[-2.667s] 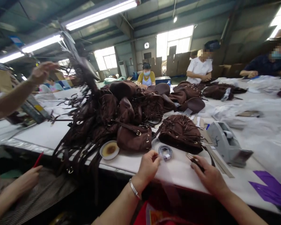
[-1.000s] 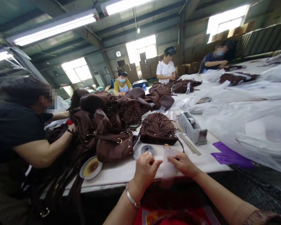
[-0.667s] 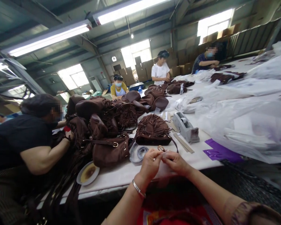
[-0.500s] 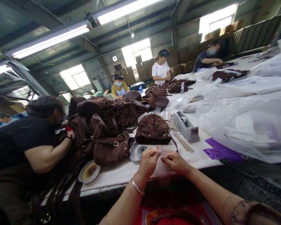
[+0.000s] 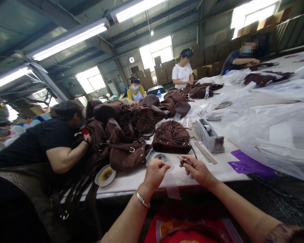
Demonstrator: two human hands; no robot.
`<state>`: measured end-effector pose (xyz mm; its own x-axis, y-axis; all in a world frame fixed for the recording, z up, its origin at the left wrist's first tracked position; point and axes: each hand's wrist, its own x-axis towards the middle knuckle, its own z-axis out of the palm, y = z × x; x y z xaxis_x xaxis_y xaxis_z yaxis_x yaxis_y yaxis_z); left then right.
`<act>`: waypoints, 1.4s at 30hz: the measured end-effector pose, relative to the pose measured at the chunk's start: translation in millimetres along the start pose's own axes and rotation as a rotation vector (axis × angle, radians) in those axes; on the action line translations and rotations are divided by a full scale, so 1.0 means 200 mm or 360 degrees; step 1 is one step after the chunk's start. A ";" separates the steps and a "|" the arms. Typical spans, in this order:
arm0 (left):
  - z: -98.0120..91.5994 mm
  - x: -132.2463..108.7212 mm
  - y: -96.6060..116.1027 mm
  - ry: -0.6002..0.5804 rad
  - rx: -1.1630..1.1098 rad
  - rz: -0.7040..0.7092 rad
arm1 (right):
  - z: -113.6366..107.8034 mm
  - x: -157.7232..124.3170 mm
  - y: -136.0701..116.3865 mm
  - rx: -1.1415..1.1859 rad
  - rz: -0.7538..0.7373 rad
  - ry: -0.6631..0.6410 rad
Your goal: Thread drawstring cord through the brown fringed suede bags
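Above the table's near edge, my left hand is closed in a pinch; what its fingertips hold is too small to name. Just to the right, my right hand has its fingers wrapped round a small dark tool with a thin tip pointing left. A translucent strip hangs over the table edge between the hands. Behind them stands a brown fringed bag with its strap trailing to the right. A roll of grey cord or tape lies in clear plastic behind my left hand.
Brown bags are heaped at left beside a white dish with yellowish contents. A grey tape dispenser, card strips, purple plastic and clear plastic bags are at right. A person in black leans in at left; others work farther back.
My hands have moved apart. The dark tool now shows in my right hand, and the translucent strip hangs lower between them. The whole view has shifted, with the surroundings farther right.
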<state>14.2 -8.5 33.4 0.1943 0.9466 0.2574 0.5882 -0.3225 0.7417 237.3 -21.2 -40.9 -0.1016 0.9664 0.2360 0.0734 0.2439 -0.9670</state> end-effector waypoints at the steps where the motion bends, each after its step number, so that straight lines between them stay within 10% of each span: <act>1: 0.00 -0.01 -0.01 -0.0002 0.0021 -0.0001 | -0.02 0.00 -0.05 -0.0023 -0.0017 0.0023; 9: 0.04 -0.01 0.01 -0.0122 0.0057 0.0117 | -0.11 -0.03 -0.36 -0.0466 -0.0414 -0.0248; 42: 0.06 -0.04 0.06 -0.0231 0.0392 0.0313 | -0.14 0.00 -0.41 -0.1139 -0.0672 -0.0404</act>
<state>29.7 -20.4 32.1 0.4221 0.8634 0.2763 0.6968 -0.5039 0.5104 259.2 -39.1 40.0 -0.4729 0.7572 0.4505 0.5775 0.6525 -0.4907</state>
